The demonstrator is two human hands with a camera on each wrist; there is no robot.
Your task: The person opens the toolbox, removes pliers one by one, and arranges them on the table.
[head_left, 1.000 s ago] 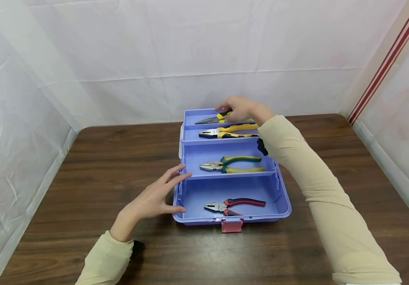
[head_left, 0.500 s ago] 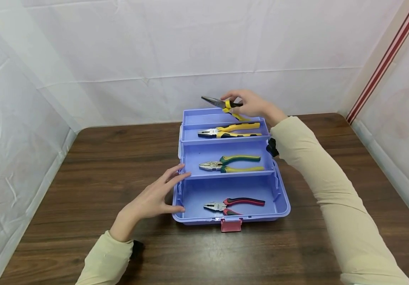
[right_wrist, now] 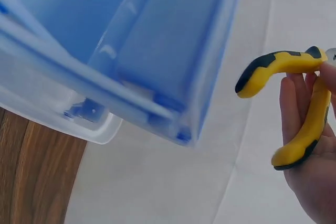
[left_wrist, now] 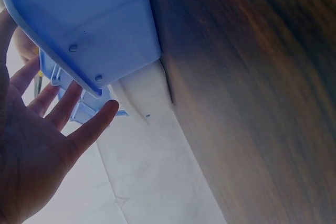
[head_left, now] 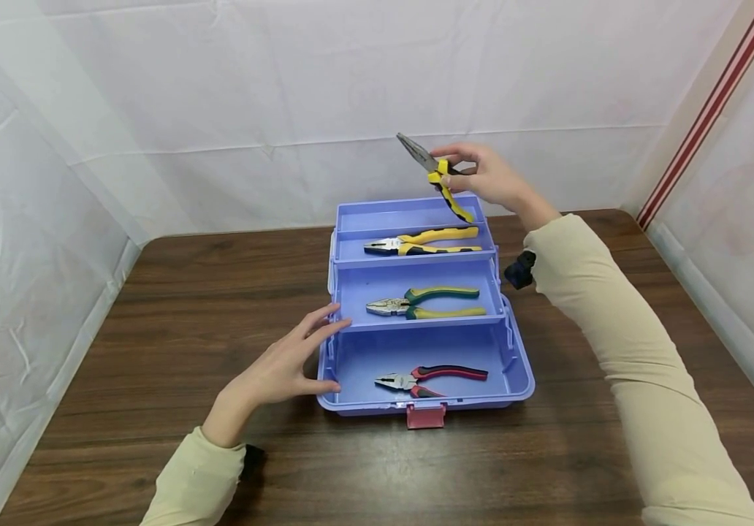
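Head view: your right hand (head_left: 492,177) has lifted the long-nose pliers (head_left: 435,176) out of the toolbox's (head_left: 518,369) back tray. A second ago they lay there; now you pinch them near the pivot, in the air at upper centre of the frame, tip up and to the left. That tray is bare, so this pair looks to be on its way out. Your left hand (head_left: 278,369) has stayed put, fingers straight against the box's left wall at lower left. Three more pliers lie in the other trays. The box sits on a dark wood table (head_left: 186,307), white sheeting behind and at the sides.

Left wrist view: open palm (left_wrist: 37,150) touching the blue box (left_wrist: 94,19), table at right.

Right wrist view: your fingers (right_wrist: 310,145) curl round the yellow handles (right_wrist: 294,103) at right; the box underside (right_wrist: 131,51) fills the left.
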